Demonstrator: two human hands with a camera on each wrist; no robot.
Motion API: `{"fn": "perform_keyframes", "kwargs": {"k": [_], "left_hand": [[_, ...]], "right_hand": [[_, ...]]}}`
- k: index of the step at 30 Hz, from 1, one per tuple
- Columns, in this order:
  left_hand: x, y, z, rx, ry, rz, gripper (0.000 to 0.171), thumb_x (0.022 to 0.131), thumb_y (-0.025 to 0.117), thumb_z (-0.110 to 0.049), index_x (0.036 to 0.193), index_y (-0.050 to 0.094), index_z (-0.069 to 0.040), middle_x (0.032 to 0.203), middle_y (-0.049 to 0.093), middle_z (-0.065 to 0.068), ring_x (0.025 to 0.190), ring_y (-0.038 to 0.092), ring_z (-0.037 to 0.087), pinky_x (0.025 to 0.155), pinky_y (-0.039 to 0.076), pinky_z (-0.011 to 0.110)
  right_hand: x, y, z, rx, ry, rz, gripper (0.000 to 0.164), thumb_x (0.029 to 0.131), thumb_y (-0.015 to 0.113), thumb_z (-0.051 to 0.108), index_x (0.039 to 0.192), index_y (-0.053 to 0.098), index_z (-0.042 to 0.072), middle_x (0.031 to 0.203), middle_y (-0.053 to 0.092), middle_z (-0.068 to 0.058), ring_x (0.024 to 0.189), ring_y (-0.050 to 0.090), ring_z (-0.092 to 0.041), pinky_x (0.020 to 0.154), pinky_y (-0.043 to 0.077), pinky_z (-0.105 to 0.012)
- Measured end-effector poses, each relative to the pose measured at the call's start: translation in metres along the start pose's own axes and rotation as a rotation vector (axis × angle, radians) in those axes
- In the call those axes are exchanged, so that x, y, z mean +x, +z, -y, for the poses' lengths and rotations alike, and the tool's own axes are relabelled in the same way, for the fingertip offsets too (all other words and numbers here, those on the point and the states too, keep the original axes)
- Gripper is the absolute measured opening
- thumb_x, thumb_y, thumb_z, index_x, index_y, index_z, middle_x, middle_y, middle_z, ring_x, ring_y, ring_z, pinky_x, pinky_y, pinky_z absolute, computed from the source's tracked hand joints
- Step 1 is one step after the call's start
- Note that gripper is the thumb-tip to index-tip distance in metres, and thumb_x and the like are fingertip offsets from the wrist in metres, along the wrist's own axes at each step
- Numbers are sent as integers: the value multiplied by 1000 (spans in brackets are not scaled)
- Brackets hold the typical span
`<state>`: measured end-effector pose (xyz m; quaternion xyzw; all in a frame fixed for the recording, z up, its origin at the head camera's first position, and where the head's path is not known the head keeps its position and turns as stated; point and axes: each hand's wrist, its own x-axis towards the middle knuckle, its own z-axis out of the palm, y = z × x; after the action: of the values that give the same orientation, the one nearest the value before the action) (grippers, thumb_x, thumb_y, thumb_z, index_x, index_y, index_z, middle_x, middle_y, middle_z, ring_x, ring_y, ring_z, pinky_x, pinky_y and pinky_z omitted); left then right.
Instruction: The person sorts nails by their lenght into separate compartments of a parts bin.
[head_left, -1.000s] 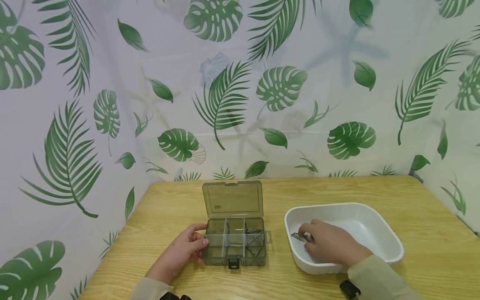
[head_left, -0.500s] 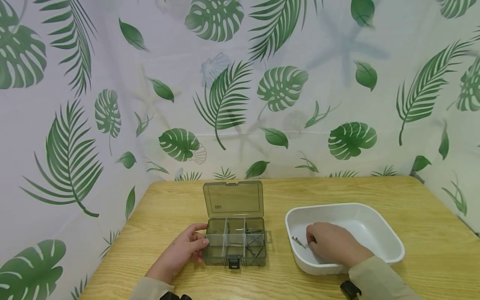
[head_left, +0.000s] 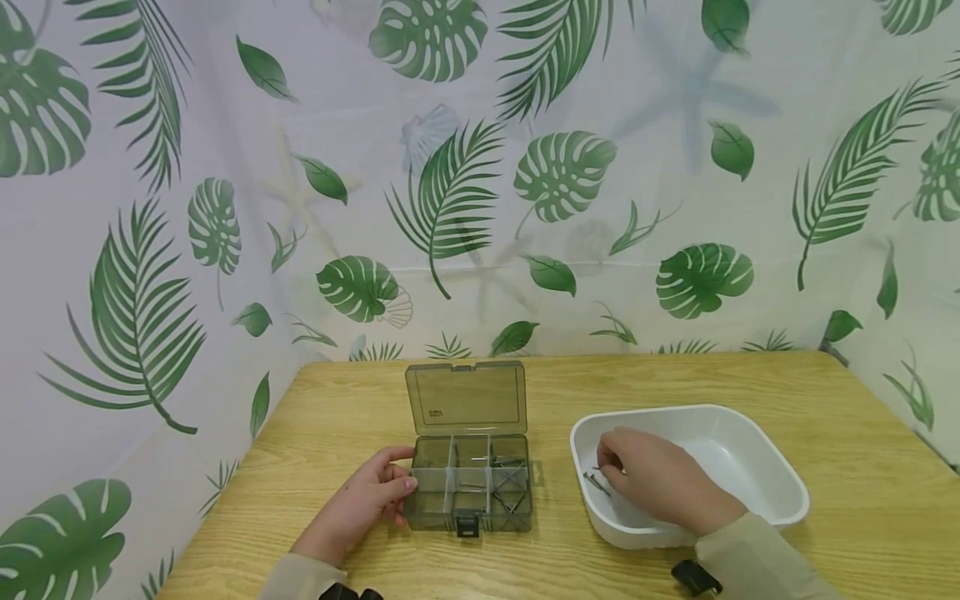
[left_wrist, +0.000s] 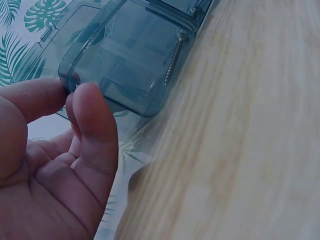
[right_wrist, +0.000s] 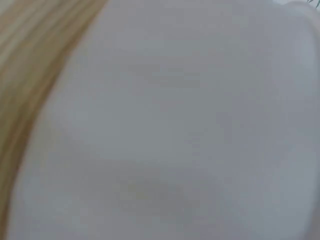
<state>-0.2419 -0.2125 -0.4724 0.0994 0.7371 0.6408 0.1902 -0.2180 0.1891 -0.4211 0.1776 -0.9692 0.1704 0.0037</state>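
In the head view a smoky clear compartment box (head_left: pixel 468 487) stands on the table with its lid (head_left: pixel 467 398) raised. My left hand (head_left: pixel 369 498) grips its left side between thumb and fingers; the left wrist view shows the fingertips at a corner of the box and a screw (left_wrist: pixel 174 59) through its wall. Several screws (head_left: pixel 510 492) lie in the right-hand compartments. My right hand (head_left: pixel 663 482) reaches down into the white tray (head_left: pixel 757 467) with fingers curled, a thin screw end right at the fingertips. Beside them lies a loose screw (head_left: pixel 597 484).
The wooden table (head_left: pixel 360 400) runs back to a leaf-patterned cloth (head_left: pixel 480 208). Only the tray's blurred white surface (right_wrist: pixel 175 120) and some table edge show in the right wrist view. A black latch (head_left: pixel 467 525) sits at the box's front.
Within the tray my right hand first drew back to the right, then came up and leftward, and a screw end now shows at its fingertips. The left hand and box have stayed put.
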Motion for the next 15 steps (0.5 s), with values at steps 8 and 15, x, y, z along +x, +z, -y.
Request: {"fn": "perform_keyframes", "kwargs": {"k": [8,15], "left_hand": [[1,0,0,2,0,-3,56,105,56,-12,153,30,1,99,54,10,69,51,17,61,54,32],[1,0,1,0,-6,-3,56,106,55,-13,153,31,0,100,54,10,69,50,18,62,54,33]], "right_hand": [[3,-6,27,-13,-156,-83,21,95,67,13,83,56,26,79,49,15,71,45,-4,65,44,-29],[14,0,58,-2,-259,-84,17,95,69,14,85,59,24,82,51,15,71,48,-4,64,47,-27]]}}
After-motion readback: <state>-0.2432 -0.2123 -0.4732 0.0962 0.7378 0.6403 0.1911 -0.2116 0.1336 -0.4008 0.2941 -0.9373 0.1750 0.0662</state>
